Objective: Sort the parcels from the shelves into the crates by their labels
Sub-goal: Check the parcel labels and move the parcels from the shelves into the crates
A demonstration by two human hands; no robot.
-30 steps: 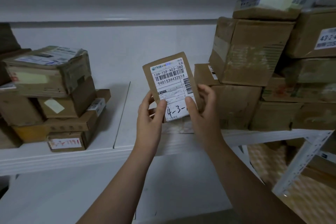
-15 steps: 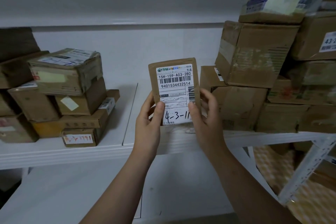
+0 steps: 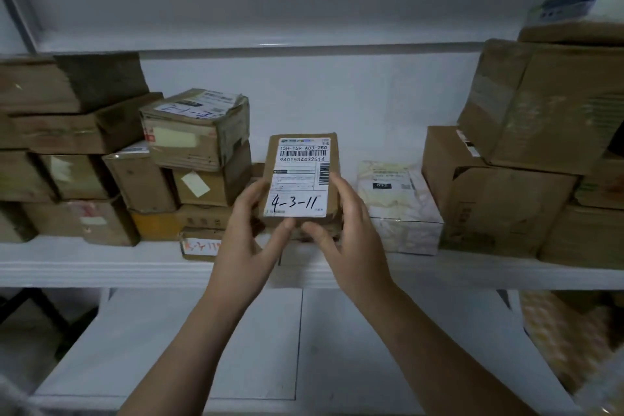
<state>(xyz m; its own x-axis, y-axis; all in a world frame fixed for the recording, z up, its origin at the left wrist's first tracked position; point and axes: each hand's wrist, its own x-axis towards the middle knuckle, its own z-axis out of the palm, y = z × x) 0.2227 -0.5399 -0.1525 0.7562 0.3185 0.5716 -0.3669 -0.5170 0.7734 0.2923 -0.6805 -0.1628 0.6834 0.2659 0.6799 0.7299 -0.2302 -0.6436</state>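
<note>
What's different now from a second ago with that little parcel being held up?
The small parcel, tilted before, now stands upright. Both thumbs slid down off its label, so 4-3-11 shows whole. The left hand and right hand still hold it; the shelf boxes stayed put.

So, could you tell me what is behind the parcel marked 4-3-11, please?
The left hand and right hand hold the parcel before the shelf's white back wall; a cardboard stack flanks it left, a white-wrapped parcel right. Anything directly behind it is covered.
</note>
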